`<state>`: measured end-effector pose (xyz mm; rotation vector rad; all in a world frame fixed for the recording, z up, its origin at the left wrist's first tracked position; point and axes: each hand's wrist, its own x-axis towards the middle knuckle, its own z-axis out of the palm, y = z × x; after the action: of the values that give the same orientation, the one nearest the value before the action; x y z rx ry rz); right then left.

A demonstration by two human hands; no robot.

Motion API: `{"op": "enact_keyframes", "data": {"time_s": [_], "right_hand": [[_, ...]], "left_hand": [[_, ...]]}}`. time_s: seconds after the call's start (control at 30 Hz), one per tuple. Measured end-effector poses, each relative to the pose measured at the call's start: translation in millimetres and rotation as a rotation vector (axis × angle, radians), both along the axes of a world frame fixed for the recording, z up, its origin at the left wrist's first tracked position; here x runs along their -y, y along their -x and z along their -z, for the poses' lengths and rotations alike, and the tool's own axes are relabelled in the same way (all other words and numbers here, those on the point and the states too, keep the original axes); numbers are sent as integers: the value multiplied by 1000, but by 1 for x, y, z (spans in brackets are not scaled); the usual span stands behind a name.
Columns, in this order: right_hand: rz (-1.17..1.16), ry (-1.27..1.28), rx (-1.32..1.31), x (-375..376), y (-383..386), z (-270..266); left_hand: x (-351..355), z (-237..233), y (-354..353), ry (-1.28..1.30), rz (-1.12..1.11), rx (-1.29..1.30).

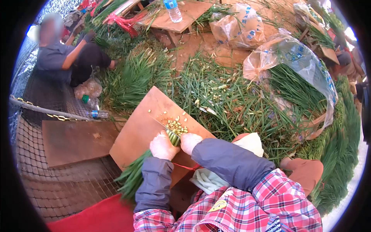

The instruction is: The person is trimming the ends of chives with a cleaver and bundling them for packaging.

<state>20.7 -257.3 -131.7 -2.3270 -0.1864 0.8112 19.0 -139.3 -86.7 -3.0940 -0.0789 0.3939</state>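
Note:
My left hand (163, 146) is closed around a bundle of long green stalks (135, 174), like garlic greens. Their pale cut ends point away from me, and the leaves trail down to the left. Close beside it, my right hand (190, 143) grips a knife (165, 127), whose thin blade crosses the stalk ends; its handle is hidden in the fist. Both hands are over a tilted brown wooden board (141, 120). Small chopped stalk pieces (176, 126) lie scattered on the board just past the blade. A red strip (185, 166) hangs below my right wrist.
Loose greens (208, 89) cover the ground ahead. A clear plastic bag (309, 69) holds more greens at right. Another board (79, 141) lies on netting at left. A person (58, 54) sits far left; another is at far right. A water bottle (173, 11) stands on a low table (189, 21).

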Motion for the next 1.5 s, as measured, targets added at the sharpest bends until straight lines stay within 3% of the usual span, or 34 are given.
{"op": "enact_keyframes", "data": {"time_s": [0.27, 0.4, 0.6, 0.73, 0.8, 0.9, 1.0, 1.03, 1.17, 1.2, 1.23, 1.27, 1.33, 1.37, 1.4, 1.43, 1.47, 1.5], "right_hand": [[-2, 22, 8, 30, 32, -2], [-58, 36, -19, 26, 22, -1], [-44, 84, 14, 45, 36, -1], [-23, 32, 0, 69, 16, -21], [261, -33, 130, 76, -5, 5], [122, 11, 107, 77, -26, -15], [-127, 55, -43, 53, -45, -28], [-255, 95, 10, 40, -49, -18], [-112, 22, -81, 33, -65, -15], [-109, 12, 126, 40, -70, 21], [21, 30, 147, 45, -72, 5], [152, 45, 169, 46, -74, -12], [52, 57, 240, 22, -76, -16], [3, 59, 279, 6, -77, -18], [-77, -45, 271, -15, -77, -2], [107, -167, -89, -41, -76, -1], [-7, -98, -54, -75, -78, 33], [-41, -96, -84, -88, -76, 24]], "left_hand": [[3, -5, 1, -27, -17, -121], [5, 1, 8, -59, -15, -42], [-3, 3, 20, 15, -18, 53], [-20, -13, 37, 254, 88, 129], [-41, -22, 50, 176, 53, 92], [-71, -35, 63, -42, 70, 51], [-106, -17, 55, 502, -81, -240], [-110, -18, 54, 556, -69, -187], [-136, -13, 52, 719, -162, -351], [-137, -25, 54, 748, -172, -429], [-137, -37, 58, 775, -187, -507], [-135, -46, 64, 972, -226, -546], [-141, -49, 79, 1183, -238, -648], [-138, -52, 88, 1378, -368, -730], [-152, -36, 103, 1430, -325, -762], [-138, -43, 113, 1569, -415, -708], [-125, -50, 122, 1710, -497, -650], [-116, -49, 129, 1822, -554, -624]]}}
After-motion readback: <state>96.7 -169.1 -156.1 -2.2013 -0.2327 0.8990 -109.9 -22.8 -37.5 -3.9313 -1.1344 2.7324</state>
